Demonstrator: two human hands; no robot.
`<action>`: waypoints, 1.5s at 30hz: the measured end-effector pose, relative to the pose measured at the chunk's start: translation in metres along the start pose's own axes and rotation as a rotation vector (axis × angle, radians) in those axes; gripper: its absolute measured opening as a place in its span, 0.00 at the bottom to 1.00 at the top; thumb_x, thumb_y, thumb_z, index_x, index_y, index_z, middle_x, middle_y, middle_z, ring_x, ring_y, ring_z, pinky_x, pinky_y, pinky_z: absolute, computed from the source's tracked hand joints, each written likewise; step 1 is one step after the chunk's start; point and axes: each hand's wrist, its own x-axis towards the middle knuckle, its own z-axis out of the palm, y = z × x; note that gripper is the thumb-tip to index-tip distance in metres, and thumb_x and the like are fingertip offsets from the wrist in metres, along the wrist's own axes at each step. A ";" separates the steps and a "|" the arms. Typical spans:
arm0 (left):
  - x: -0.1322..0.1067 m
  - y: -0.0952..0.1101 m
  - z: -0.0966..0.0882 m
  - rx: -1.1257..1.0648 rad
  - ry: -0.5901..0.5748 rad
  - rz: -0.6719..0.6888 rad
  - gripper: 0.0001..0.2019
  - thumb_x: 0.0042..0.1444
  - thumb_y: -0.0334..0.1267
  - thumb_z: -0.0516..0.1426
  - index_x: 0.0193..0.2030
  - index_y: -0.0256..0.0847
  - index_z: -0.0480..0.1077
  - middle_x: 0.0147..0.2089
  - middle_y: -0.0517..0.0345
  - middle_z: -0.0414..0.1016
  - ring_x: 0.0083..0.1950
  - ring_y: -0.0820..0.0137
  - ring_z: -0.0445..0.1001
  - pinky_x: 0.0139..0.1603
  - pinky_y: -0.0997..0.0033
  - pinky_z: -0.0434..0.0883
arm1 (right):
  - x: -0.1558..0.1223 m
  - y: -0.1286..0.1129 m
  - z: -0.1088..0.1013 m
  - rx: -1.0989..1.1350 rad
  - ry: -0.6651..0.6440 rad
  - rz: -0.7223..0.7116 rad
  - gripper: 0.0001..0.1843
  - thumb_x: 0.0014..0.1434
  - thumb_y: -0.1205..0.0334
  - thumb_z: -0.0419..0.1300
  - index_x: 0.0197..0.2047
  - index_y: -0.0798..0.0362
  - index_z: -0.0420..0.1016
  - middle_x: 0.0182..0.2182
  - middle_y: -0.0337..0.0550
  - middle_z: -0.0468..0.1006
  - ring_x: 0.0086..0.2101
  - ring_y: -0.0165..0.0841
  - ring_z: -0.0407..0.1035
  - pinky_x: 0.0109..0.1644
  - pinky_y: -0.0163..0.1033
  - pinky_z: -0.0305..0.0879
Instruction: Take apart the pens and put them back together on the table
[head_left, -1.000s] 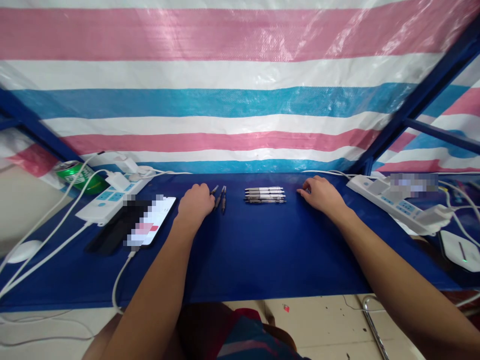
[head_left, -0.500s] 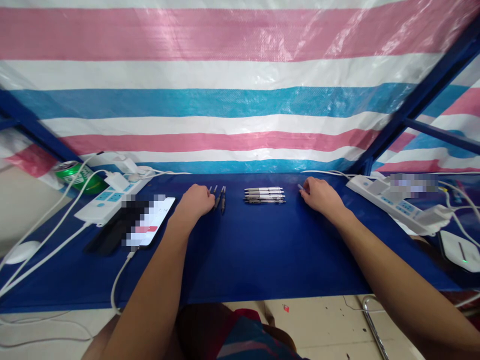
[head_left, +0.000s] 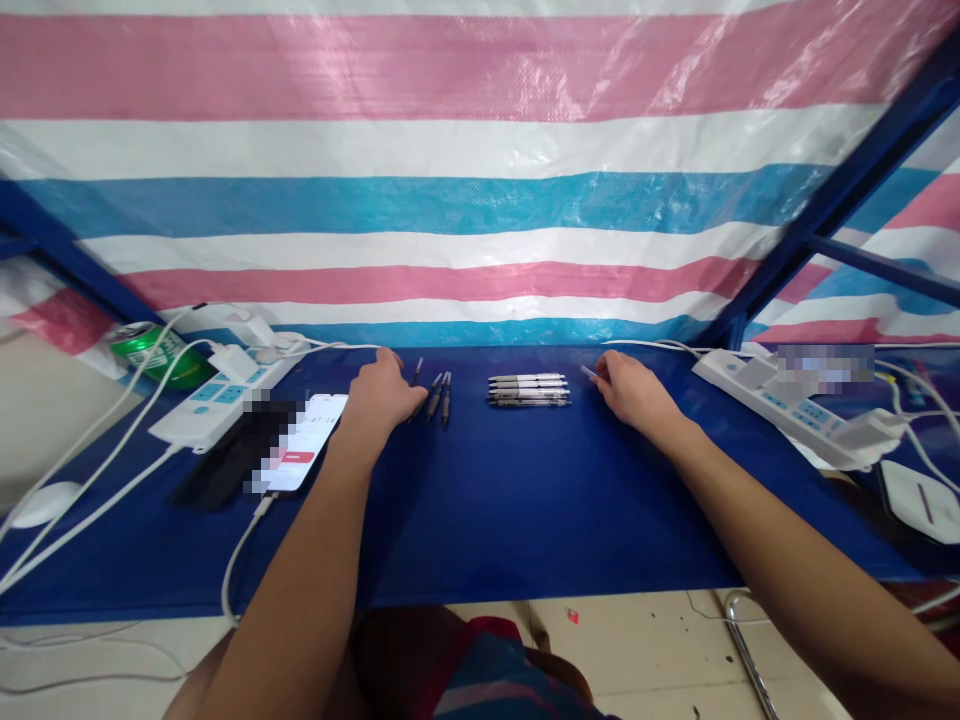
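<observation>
My left hand [head_left: 382, 393] rests on the blue tabletop [head_left: 480, 520], its fingers pinching a slim dark pen [head_left: 416, 373] whose tip sticks up past them. Just beyond it lie two more dark pens [head_left: 440, 398], side by side. In the middle is a tight row of several white-barrelled pens [head_left: 529, 390]. My right hand [head_left: 634, 390] lies to the right of that row, holding a thin pale rod [head_left: 589, 372] between its fingertips. The rod's far end is hidden in my fingers.
A white power strip [head_left: 217, 405] with cables, a lit phone [head_left: 300, 440] and a black flat object [head_left: 232, 455] lie left. A green can [head_left: 154, 352] lies behind them. Right stand another power strip [head_left: 795, 405] and a white router [head_left: 919, 500]. A striped tarp [head_left: 480, 200] hangs behind.
My left hand has shifted slightly left and closed over a dark pen, which moved with it. My right hand has drawn back a little, and the thin rod in its fingers shows more.
</observation>
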 end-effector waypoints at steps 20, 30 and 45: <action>-0.027 0.043 0.042 -0.486 -0.079 0.832 0.12 0.62 0.34 0.60 0.50 0.44 0.81 0.48 0.54 0.81 0.44 0.66 0.79 0.49 0.65 0.78 | -0.009 -0.057 0.005 1.049 0.100 -0.165 0.21 0.63 0.42 0.71 0.50 0.46 0.76 0.46 0.48 0.83 0.49 0.44 0.80 0.57 0.54 0.80; -0.033 0.049 0.049 -0.530 -0.161 0.831 0.11 0.64 0.38 0.61 0.52 0.47 0.82 0.52 0.55 0.83 0.50 0.64 0.82 0.56 0.63 0.78 | -0.014 -0.062 0.000 0.855 0.065 -0.311 0.13 0.67 0.51 0.68 0.51 0.45 0.81 0.50 0.47 0.83 0.49 0.43 0.79 0.56 0.52 0.79; -0.036 0.059 0.058 -1.007 -0.575 0.512 0.24 0.66 0.52 0.63 0.61 0.40 0.73 0.42 0.50 0.85 0.30 0.73 0.75 0.30 0.72 0.69 | -0.020 -0.073 0.009 1.049 0.016 -0.207 0.17 0.60 0.48 0.74 0.49 0.46 0.82 0.46 0.46 0.86 0.45 0.44 0.82 0.54 0.53 0.81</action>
